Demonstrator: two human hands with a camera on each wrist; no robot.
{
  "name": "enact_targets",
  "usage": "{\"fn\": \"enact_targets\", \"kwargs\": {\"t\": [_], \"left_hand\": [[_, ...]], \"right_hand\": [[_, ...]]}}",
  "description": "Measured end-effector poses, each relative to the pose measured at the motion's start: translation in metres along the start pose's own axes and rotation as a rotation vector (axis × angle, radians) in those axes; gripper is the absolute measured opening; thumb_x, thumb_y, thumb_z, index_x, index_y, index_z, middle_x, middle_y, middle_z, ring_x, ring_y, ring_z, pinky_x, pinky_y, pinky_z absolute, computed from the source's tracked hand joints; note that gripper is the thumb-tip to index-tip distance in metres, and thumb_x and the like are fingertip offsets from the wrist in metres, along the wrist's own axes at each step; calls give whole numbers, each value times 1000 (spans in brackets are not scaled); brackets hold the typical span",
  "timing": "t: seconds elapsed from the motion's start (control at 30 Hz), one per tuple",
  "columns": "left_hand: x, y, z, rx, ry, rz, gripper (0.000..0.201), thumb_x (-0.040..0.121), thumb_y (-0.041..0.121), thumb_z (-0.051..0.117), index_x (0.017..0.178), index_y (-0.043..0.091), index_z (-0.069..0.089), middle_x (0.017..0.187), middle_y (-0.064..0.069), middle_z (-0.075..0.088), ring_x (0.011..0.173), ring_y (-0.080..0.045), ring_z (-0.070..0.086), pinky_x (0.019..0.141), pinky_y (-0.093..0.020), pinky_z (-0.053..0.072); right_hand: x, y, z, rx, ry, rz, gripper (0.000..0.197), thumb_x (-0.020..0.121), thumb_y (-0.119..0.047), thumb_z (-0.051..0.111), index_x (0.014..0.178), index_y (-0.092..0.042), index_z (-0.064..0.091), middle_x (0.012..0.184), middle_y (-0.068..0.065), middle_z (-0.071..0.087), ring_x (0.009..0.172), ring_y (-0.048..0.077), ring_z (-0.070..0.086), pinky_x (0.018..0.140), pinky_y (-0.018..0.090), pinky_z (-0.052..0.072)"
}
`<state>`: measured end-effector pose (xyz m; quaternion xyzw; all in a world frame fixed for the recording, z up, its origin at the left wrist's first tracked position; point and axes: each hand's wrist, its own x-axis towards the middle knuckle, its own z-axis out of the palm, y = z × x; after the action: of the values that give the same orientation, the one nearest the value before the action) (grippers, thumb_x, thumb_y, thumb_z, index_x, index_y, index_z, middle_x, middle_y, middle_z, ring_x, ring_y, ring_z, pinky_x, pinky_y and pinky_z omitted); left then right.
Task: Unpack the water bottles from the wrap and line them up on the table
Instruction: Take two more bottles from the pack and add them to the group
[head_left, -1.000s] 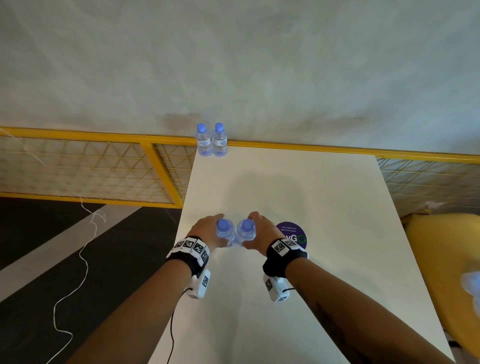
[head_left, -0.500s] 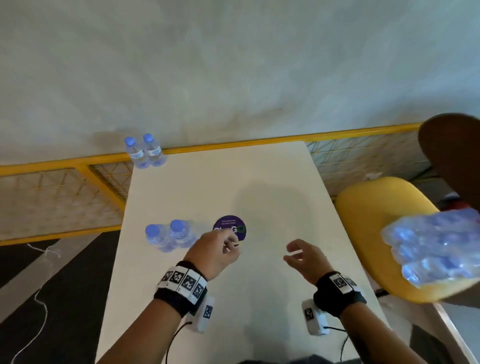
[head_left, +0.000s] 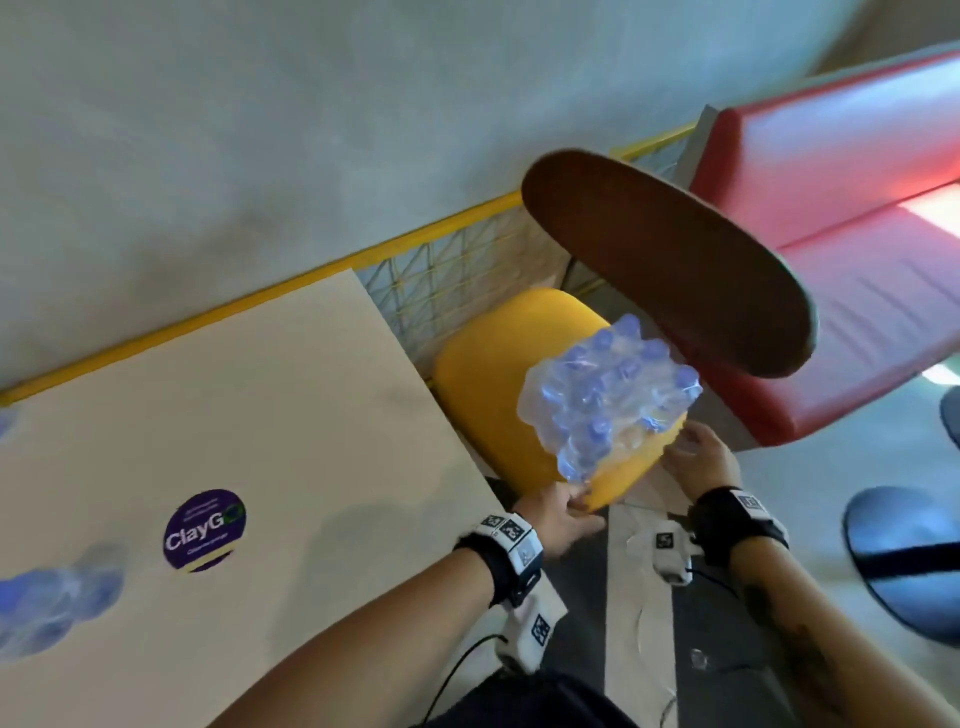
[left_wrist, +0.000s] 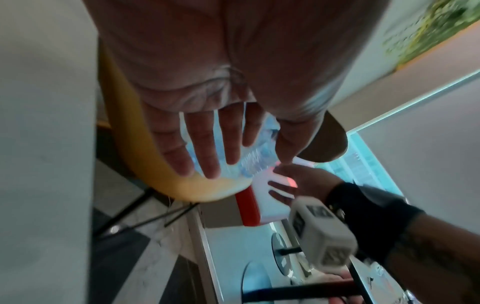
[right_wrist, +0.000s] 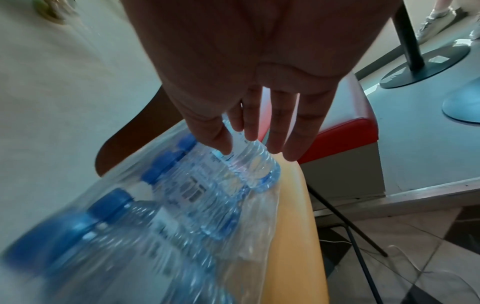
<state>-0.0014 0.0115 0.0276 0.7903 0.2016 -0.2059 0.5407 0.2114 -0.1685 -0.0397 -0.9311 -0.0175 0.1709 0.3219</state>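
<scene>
Pack of water bottles (head_left: 605, 400), shrink-wrapped, blue caps, is lying on the yellow chair seat (head_left: 483, 384) beside the tabletop (head_left: 249, 405). You are holding your left hand (head_left: 553, 514) with fingers straight and spread at the pack's near end, just by the seat's front edge. You are holding your right hand (head_left: 698, 457) just as open, fingers extended, tips at the base of the outermost bottle (right_wrist: 249, 164); neither hand is gripping anything. Two blurred bottles (head_left: 57, 597) are sitting at the tabletop's left edge, near a purple sticker (head_left: 204, 522).
</scene>
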Motion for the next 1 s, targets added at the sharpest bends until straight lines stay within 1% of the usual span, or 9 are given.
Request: {"fn": "enact_targets", "kwargs": {"t": [0.1,0.2,0.27,0.37,0.43,0.53,0.73,0.87,1.0], "left_hand": [[37,27,35,-92,-1,-108,71,96,38,70,157,21,37,151,0,53,134,-26,55,101,-27,41],[67,35,55,-176,128,-194,72,90,49,69,150,24,40,138,-5,64,120,-31,64,103,-37,50],[78,37,62,-217,182,-240,77,84,55,66,150,22,42,137,-5,66,121,-32,64,101,-35,49],[87,45,67,-327,280,-321,69,91,37,67,151,17,38,138,-2,61,129,-33,60,96,-29,42],[94,51,69,-366,309,-410,80,95,35,64,159,10,22,147,-8,52,138,-35,51,102,-32,39],[110,51,67,-384,379,-525,100,92,54,63,163,10,8,159,-18,42,140,-39,47,113,-45,39],[137,61,51,-409,409,-741,126,73,96,48,162,13,16,159,-22,35,141,-42,45,114,-52,42],[141,62,49,-403,455,-754,110,78,85,57,155,11,27,148,-19,41,129,-36,51,99,-42,47],[136,43,52,-275,527,-583,103,59,86,61,135,17,53,130,-13,58,110,-36,64,88,-41,55]], "right_hand": [[66,32,5,-24,-47,-21,71,66,-49,63,133,-31,51,123,-5,68,97,17,70,92,37,55],[76,18,0,-11,-71,-32,65,69,-46,64,132,-34,52,121,-5,68,92,17,70,87,37,56],[75,10,-2,23,-71,-52,55,72,-43,68,126,-37,57,119,-7,69,92,16,70,85,35,56],[79,11,2,99,-104,-75,60,78,-39,79,132,-36,56,129,-8,64,103,16,66,84,30,51],[83,13,6,135,-121,-67,70,74,-42,84,137,-34,53,131,-8,61,109,15,64,86,31,50],[85,8,5,110,-128,-60,62,73,-43,85,127,-29,58,115,-6,67,102,15,63,82,29,48],[96,7,-2,-154,-86,-256,57,70,-56,80,114,-27,56,110,0,60,96,24,60,81,35,48],[98,9,-9,-209,-143,-317,52,63,-63,77,96,-37,47,98,-7,57,87,25,62,74,42,55],[83,13,-15,-233,-162,-370,48,64,-55,80,90,-40,42,89,-7,59,82,22,61,67,35,50]]}}
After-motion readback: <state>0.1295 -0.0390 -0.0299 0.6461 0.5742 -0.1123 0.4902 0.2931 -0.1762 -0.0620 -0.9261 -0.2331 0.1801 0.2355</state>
